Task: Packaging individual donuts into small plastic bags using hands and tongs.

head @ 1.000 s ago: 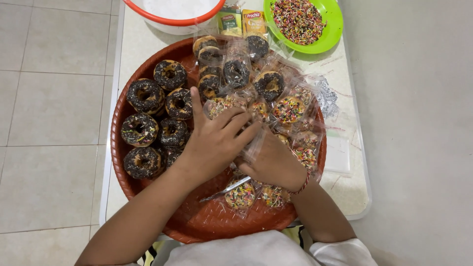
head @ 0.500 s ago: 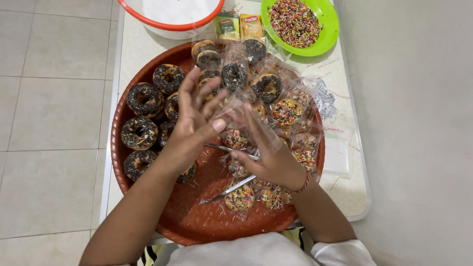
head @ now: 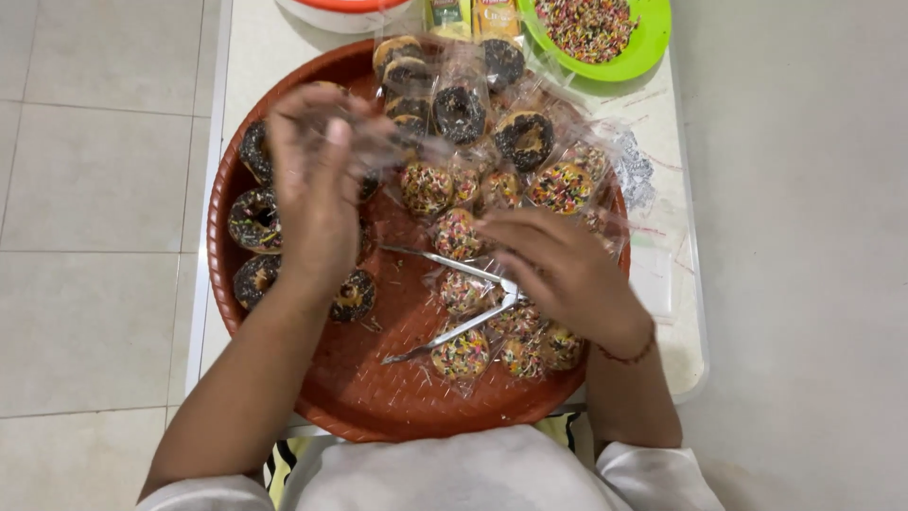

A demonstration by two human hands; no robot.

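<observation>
Left hand (head: 317, 185) is raised over the round red-brown woven tray (head: 378, 397) at about 10 o'clock, fingers pinched on a clear plastic bag (head: 378, 142). Right hand (head: 558, 265) sits near tray centre – gripping metal tongs (head: 454, 293), arms splayed wide toward 8–9 o'clock. Choc donuts (head: 253, 218) line the 9 o'clock rim; bagged sprinkle donuts (head: 461, 355) lie at 5 o'clock. Green bowl of sprinkles (head: 591, 28) at 1 o'clock, off tray.

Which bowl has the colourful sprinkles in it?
The bright green plastic bowl at the top right, beyond the round red woven tray. It is full of rainbow sprinkles, while the white bowl with the orange rim beside it shows none.
</observation>
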